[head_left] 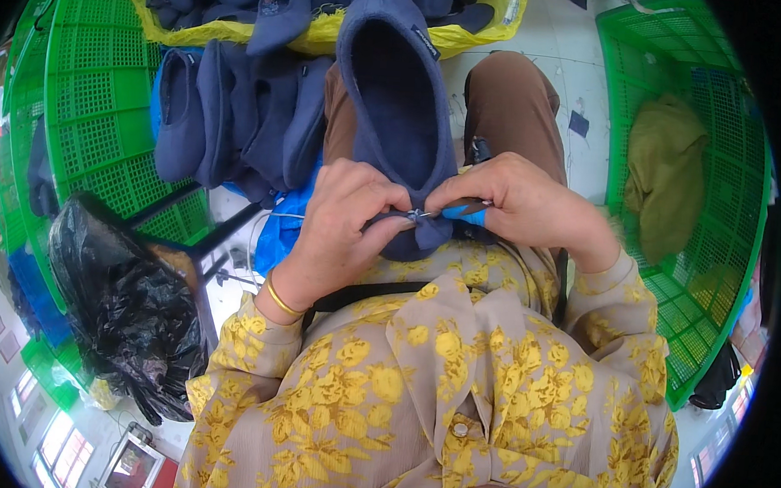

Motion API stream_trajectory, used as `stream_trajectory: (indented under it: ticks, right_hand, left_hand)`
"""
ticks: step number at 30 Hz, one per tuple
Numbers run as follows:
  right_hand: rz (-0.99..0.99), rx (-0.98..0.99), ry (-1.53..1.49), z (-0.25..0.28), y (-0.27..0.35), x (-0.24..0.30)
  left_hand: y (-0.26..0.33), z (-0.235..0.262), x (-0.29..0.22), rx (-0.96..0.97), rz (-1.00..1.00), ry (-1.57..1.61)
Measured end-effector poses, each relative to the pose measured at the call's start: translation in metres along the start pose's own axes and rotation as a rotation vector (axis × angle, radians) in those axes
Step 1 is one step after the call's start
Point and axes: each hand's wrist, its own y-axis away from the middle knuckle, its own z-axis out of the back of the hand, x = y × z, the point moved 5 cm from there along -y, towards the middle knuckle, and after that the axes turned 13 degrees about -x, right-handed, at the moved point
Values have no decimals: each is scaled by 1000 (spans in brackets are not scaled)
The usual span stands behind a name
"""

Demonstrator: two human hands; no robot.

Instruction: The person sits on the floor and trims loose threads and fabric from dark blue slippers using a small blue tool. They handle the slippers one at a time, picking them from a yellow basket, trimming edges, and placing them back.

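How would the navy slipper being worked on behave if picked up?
The navy slipper is probably light: hollow, soft-looking fabric. It likely bends easily where it bunches beside the left hand. Its wide opening suggests it may not collapse.

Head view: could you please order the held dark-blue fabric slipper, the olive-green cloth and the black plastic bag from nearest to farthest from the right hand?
From the right hand:
1. Dark-blue fabric slipper: centre, right at the hand.
2. Olive-green cloth: right side, inside the green mesh basket.
3. Black plastic bag: far left.
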Motion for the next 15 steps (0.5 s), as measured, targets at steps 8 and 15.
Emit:
stream_trajectory:
  ticks: [8, 15]
  right_hand:
    - [14, 9, 84, 2, 1, 2]
    - [16, 17, 99, 1, -1, 8]
  left_hand:
    - [-2, -1, -2, 8, -16, -6]
    - [-1, -1, 0, 12, -17, 1]
